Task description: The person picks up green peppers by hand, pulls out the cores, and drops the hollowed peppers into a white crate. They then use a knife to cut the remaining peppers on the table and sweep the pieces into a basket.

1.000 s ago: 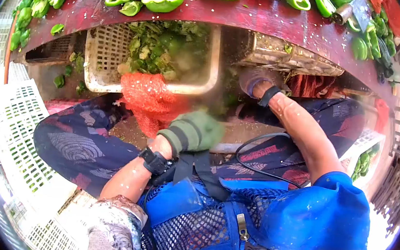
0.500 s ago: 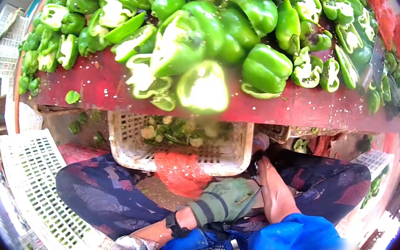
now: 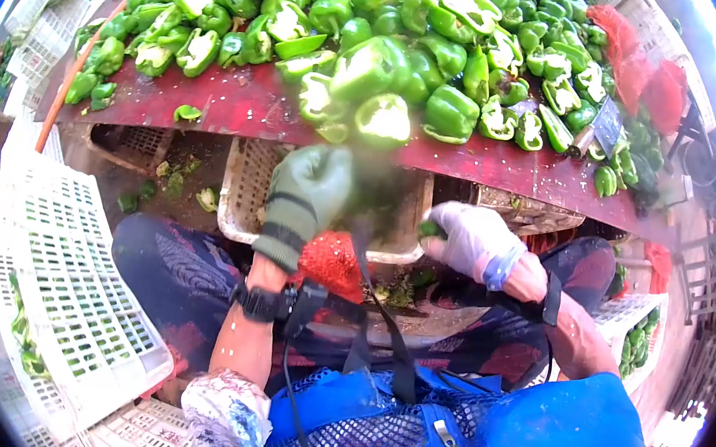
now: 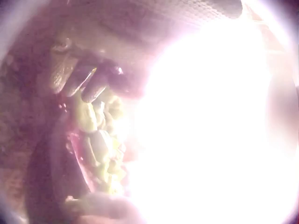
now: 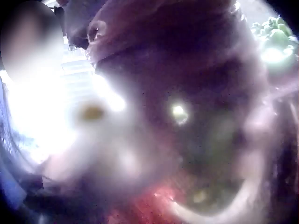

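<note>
My left hand (image 3: 309,188), in a green glove with dark bands, is raised over the near side of a white plastic crate (image 3: 239,194), close to the table edge. Its fingers (image 4: 96,86) bend down well apart from the thumb, with nothing seen between them. Halved and whole green peppers (image 3: 452,114) lie on the table just beyond. To the right of the crate, my right hand (image 3: 478,247), in a pale glove, grips a small green pepper piece (image 3: 432,230) that is mostly hidden by the fingers. Glare and blur cover much of both wrist views.
The red table (image 3: 238,115) carries a heap of peppers. A broad-bladed knife (image 3: 610,128) lies on its right side, near red netting (image 3: 664,94). Red mesh (image 3: 329,264) hangs at the crate's front rim. A slatted white crate (image 3: 83,264) stands at the left.
My left hand has risen from the lap, beside the right forearm, to the table edge. The right hand has come out from under the table to beside the crate. The head view has shifted.
</note>
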`<state>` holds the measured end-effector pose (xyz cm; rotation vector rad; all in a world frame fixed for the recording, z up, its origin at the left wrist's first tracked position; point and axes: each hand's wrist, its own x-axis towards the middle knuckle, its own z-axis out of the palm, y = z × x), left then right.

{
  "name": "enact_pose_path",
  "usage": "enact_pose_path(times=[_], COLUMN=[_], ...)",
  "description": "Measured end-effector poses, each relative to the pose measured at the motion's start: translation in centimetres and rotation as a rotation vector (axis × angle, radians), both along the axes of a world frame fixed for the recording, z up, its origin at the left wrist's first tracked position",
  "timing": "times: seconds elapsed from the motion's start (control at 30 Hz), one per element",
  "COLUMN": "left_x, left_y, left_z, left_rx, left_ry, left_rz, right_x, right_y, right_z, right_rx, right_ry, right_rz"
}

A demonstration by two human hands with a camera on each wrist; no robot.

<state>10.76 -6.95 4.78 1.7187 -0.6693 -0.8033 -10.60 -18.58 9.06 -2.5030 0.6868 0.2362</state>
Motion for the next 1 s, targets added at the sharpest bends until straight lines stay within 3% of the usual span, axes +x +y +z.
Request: enact_pose_path(times=[0.1,0.17,0.2,0.23,0.27,0.3,0.4,0.5,0.57,0.6,0.67,0.73,0.87,0.97,1.0], left_x=[1.3,2.2,2.5,2.9,3.2,4.5,7.3,8.1,7.9,7.8,9.0,8.0,6.9,6.2,5.4], left_y=[0.0,0.2,0.5,0.5,0.2,-0.4,-2.8,-5.0,-6.1,-6.4,-6.6,-7.0,-7.9,-8.0,-6.9], left_z=[-3.7,-4.1,-3.8,-3.5,-3.3,-3.7,-3.6,-1.4,-0.4,-0.8,-1.8,-1.9,-2.0,-2.6,-1.4], left_rx=[-0.089,-0.111,-0.104,-0.098,-0.212,-0.228,-0.234,0.077,0.239,0.176,0.287,0.298,0.276,0.232,0.258], left_ry=[0.03,0.064,0.091,0.12,0.079,-0.14,-0.398,-0.665,-0.697,-0.748,-0.834,-0.804,-0.677,-0.575,-0.444], left_rz=[0.191,0.294,0.332,0.369,0.43,0.442,0.449,0.24,0.163,0.161,0.138,0.173,0.263,0.314,0.422], right_x=[2.0,4.3,6.1,7.2,8.0,8.7,10.9,12.1,11.5,11.0,11.3,12.1,11.8,11.3,11.0], right_y=[-1.4,-1.9,-1.9,-2.7,-3.4,-3.9,-4.1,-4.5,-4.9,-5.3,-5.1,-4.3,-4.9,-4.6,-5.1], right_z=[-1.2,0.8,2.9,1.9,1.5,1.1,-0.6,-2.5,-2.7,-2.5,-1.9,-1.2,-3.8,-3.1,-3.4], right_rx=[-0.133,-0.255,-0.311,-0.473,-0.517,-0.559,-0.547,-0.699,-0.67,-0.678,-0.67,-0.678,-0.728,-0.698,-0.7], right_ry=[-0.3,-0.41,-0.181,-0.197,-0.291,-0.387,-0.387,-0.338,-0.396,-0.393,-0.369,-0.253,-0.39,-0.419,-0.479], right_rz=[0.126,0.155,0.12,0.077,0.1,0.123,0.302,0.405,0.37,0.353,0.353,0.361,0.34,0.367,0.374])
